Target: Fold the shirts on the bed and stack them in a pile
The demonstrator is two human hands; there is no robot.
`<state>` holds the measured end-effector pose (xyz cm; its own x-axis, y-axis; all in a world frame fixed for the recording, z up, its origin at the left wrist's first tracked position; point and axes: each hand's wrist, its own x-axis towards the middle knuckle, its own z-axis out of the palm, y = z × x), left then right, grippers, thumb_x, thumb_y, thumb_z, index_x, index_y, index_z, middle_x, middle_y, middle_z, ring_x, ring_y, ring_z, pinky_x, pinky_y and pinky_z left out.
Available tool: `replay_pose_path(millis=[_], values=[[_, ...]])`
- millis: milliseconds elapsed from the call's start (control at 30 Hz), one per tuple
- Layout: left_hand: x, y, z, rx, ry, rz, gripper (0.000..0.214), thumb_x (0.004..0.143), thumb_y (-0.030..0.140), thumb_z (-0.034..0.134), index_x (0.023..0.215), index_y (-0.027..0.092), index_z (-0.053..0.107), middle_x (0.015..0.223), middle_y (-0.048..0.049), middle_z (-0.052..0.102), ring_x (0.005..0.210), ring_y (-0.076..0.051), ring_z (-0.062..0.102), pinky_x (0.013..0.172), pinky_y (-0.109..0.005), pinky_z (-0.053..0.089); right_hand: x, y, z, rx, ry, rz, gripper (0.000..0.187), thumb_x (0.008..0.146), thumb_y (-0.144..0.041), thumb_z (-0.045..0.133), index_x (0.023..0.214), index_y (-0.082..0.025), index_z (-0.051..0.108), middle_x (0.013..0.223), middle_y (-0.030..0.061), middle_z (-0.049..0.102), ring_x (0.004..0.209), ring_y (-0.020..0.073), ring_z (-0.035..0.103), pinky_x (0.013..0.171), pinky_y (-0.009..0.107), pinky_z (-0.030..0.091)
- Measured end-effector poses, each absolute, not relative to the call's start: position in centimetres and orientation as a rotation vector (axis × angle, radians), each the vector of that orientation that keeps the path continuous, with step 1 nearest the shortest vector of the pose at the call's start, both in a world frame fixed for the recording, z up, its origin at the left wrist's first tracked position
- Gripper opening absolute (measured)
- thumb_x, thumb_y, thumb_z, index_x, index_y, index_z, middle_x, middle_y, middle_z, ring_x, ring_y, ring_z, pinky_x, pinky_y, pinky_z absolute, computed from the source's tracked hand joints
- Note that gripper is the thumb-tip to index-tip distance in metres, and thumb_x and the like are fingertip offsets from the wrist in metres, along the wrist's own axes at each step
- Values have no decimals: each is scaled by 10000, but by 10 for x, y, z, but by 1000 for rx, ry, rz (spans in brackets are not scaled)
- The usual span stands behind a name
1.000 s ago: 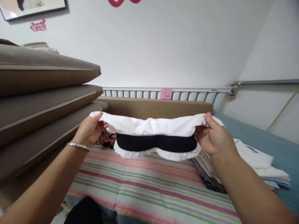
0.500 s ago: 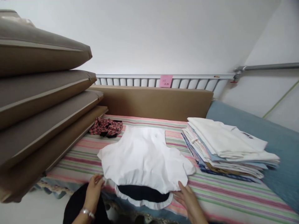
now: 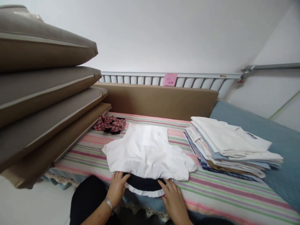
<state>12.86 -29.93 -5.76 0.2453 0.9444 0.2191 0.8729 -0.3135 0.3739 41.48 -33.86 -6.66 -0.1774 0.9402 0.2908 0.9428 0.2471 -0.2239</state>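
A white garment (image 3: 147, 153) with a dark band (image 3: 142, 184) and a white frill at its near edge lies spread on the striped sheet (image 3: 211, 190). My left hand (image 3: 117, 187), with a bracelet at the wrist, rests on the near left end of the dark band, fingers curled onto the cloth. Lying flat at the band's near right end is my right hand (image 3: 172, 197), fingers stretched out and touching the frill.
A stack of folded clothes (image 3: 232, 147) sits to the right on the sheet. A small red patterned item (image 3: 110, 123) lies at the back left. Brown cushions (image 3: 44, 93) are piled on the left, a brown board (image 3: 157, 101) and a rail behind. Blue bedding (image 3: 272, 140) lies at right.
The garment was held up stretched between both hands, then laid flat on the sheet. Both hands have since moved inward to the dark band at its near edge.
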Motion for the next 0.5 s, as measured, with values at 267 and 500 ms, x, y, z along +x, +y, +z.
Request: replay_pose_path(millis=[267,500], values=[[114,-273,-12,1866,1345,998,129,753,196,510,734,190,637,778,-42,592,820,-202,533,775,-319,415,425,-307,-10,-1758,-2066,366,414,696,-104,394,950,-216,700,891,90,655,915,252,565,835,367,418],[119,-264,52,1155,1010,1083,310,715,470,622,707,166,561,574,43,548,536,-102,476,542,-216,366,424,-294,52,-1473,-1463,964,287,748,-419,507,879,-214,657,795,10,669,814,219,581,771,308,421]])
